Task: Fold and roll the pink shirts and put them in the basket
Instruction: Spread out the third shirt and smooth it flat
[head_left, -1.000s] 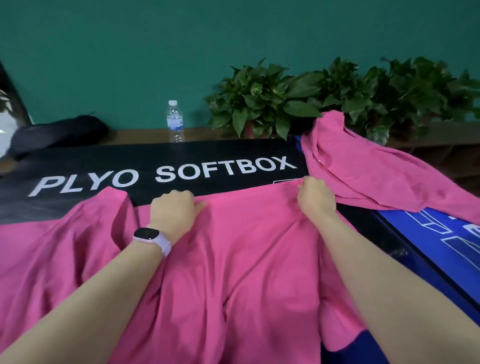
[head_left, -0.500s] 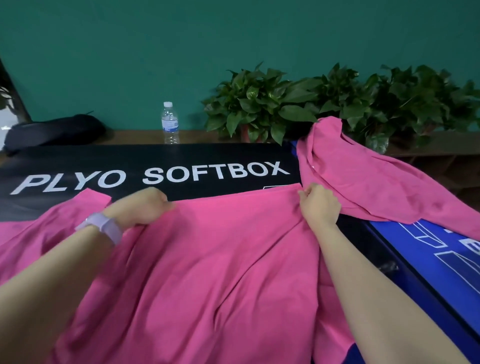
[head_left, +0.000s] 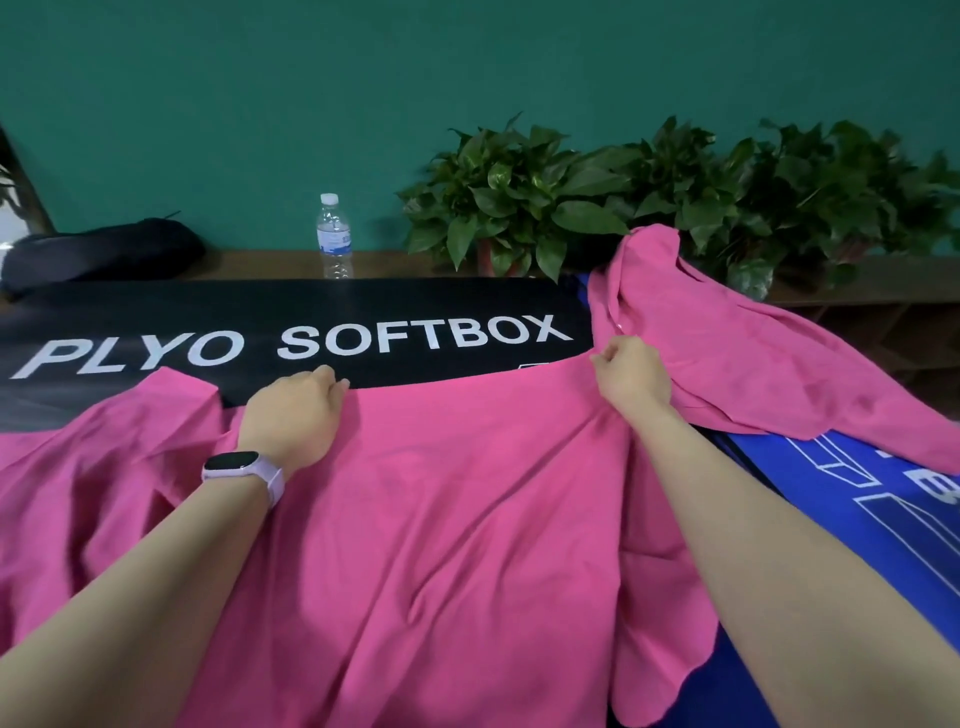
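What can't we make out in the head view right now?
- Basket: not in the head view at all.
- Fingertips of left hand and right hand: curled at the far edge of the shirt, hidden by the hands' backs; grip unclear.
- Shirt's near part: cut off by the bottom edge.
- Second shirt: bunched, its shape unreadable.
- Bottle label: too small to read.
- Blue surface print: cut off at the right edge.
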